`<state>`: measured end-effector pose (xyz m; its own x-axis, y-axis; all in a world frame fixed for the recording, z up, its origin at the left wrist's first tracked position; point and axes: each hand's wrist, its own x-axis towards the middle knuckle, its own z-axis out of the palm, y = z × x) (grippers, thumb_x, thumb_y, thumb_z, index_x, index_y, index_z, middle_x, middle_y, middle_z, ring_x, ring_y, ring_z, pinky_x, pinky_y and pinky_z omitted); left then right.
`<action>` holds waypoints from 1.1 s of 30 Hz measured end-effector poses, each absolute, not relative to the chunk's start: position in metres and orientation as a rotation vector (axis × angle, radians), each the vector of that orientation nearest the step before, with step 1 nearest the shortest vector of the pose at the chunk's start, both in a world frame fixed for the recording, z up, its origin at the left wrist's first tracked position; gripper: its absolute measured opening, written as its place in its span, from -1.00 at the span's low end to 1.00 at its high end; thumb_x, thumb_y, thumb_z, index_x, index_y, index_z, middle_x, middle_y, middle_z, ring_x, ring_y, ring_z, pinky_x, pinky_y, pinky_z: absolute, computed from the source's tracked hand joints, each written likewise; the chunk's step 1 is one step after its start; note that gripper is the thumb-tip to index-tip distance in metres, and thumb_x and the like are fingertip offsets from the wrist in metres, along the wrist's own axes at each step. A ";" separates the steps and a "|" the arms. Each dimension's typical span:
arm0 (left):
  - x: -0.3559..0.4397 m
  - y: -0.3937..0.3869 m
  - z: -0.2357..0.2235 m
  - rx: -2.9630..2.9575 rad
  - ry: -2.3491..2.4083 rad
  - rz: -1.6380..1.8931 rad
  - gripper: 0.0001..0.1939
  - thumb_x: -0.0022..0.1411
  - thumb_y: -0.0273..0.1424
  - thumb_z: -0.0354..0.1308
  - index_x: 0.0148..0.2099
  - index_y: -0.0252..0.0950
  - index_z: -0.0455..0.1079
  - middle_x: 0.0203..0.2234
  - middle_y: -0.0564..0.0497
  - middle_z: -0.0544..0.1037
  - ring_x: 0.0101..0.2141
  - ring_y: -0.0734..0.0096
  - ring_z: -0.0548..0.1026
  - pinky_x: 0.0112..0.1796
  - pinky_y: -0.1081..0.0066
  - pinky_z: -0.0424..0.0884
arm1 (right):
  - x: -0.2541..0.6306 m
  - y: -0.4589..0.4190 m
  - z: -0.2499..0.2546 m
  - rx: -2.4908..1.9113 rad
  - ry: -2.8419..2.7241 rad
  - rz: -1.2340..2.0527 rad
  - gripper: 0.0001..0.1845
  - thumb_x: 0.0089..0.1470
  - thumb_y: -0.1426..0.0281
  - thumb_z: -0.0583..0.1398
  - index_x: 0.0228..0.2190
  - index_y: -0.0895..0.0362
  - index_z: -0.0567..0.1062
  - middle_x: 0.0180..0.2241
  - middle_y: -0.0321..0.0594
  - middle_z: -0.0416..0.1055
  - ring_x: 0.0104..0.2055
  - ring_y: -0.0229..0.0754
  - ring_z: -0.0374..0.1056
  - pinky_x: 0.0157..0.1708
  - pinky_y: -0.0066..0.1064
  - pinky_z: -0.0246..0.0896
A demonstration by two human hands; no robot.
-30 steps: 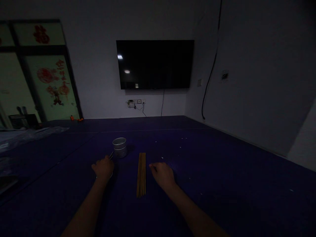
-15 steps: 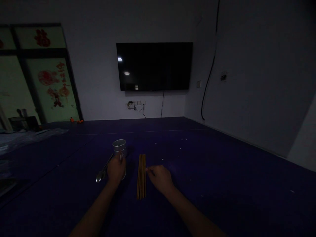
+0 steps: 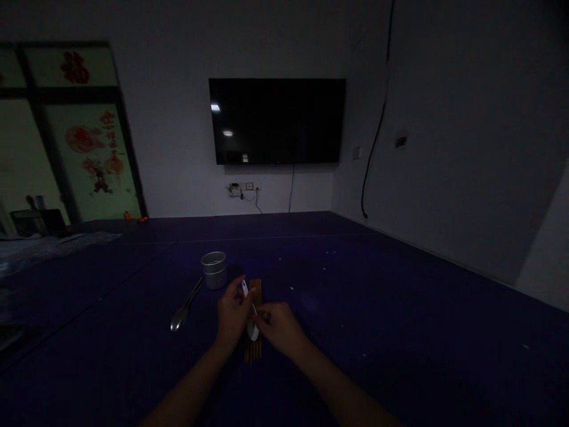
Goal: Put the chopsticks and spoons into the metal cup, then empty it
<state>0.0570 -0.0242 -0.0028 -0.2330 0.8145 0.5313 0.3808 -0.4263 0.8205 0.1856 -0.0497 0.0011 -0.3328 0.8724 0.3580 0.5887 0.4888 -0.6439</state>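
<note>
My left hand (image 3: 232,314) is closed around a white spoon (image 3: 252,331), whose handle points up and away and whose bowl faces toward me. The thumb and fingers of my right hand (image 3: 282,325) pinch at the middle of the same spoon. Both hands are over a row of wooden chopsticks (image 3: 254,353) lying side by side, and the spoon partly covers them. Left of the hands, a metal cup (image 3: 214,273) stands upright. A shiny metal spoon (image 3: 180,318) lies near it on the dark blue surface, its bowl toward me.
The dark blue surface (image 3: 400,356) carries small white specks. Clear plastic wrapping (image 3: 57,246) lies at the far left. A large television (image 3: 280,121) hangs on the back wall above some sockets (image 3: 242,187). A black cable (image 3: 376,142) runs down the right wall.
My left hand has moved right from in front of the cup, bringing the white spoon over the chopsticks. My right hand has shifted slightly left and its fingers now meet the spoon.
</note>
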 end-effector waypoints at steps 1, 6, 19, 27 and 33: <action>0.058 -0.025 -0.003 1.673 1.407 1.700 -0.41 0.04 -0.07 0.12 0.02 -0.35 0.33 -0.61 0.13 0.37 -0.62 0.51 0.36 -0.58 0.51 0.28 | 0.185 -0.049 0.000 -1.213 -2.042 0.500 -0.75 0.03 0.45 0.08 -0.53 0.20 0.54 -0.65 -0.31 0.38 -0.63 -0.36 0.17 -0.61 -0.54 -0.13; 0.056 -0.030 0.002 1.974 1.426 1.613 -0.48 0.16 -0.10 0.00 0.07 -0.30 0.31 -0.47 0.02 0.49 -0.52 0.46 0.44 -0.49 0.47 0.35 | 0.191 -0.040 -0.004 -1.339 -1.983 0.333 -0.73 0.01 0.55 0.04 -0.51 0.21 0.53 -0.52 -0.20 0.47 -0.51 -0.30 0.31 -0.50 -0.54 0.01; -0.016 -0.005 0.015 2.083 2.676 0.596 -0.66 0.20 -0.34 -0.13 -0.15 -0.34 0.43 -0.23 -0.24 0.49 -0.16 0.08 0.41 -0.28 0.30 0.28 | 0.206 -0.019 -0.025 -1.674 -1.949 0.247 -0.73 0.00 0.57 0.05 -0.49 0.23 0.56 -0.45 -0.09 0.50 -0.38 -0.22 0.39 -0.39 -0.50 0.08; -0.037 -0.003 0.011 1.839 2.836 0.442 -0.63 0.14 -0.37 -0.11 -0.12 -0.38 0.42 -0.22 -0.26 0.47 -0.14 0.06 0.38 -0.26 0.25 0.25 | 0.205 -0.014 -0.031 -1.690 -1.974 0.230 -0.76 -0.02 0.57 0.09 -0.48 0.23 0.57 -0.42 -0.07 0.52 -0.36 -0.22 0.40 -0.38 -0.51 0.07; -0.044 -0.002 0.014 1.727 2.820 0.437 -0.61 0.09 -0.40 -0.10 -0.13 -0.43 0.43 -0.26 -0.29 0.49 -0.17 0.04 0.40 -0.30 0.23 0.25 | 0.205 -0.015 -0.029 -1.687 -1.982 0.220 -0.77 0.00 0.54 0.09 -0.48 0.20 0.57 -0.41 -0.06 0.52 -0.35 -0.20 0.41 -0.38 -0.49 0.07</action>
<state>-0.0438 -0.0015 0.0141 -0.4503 0.8419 0.2974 0.8924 0.4351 0.1196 0.2054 -0.0155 -0.0290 -0.0861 0.9555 0.2822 0.8704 0.2100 -0.4453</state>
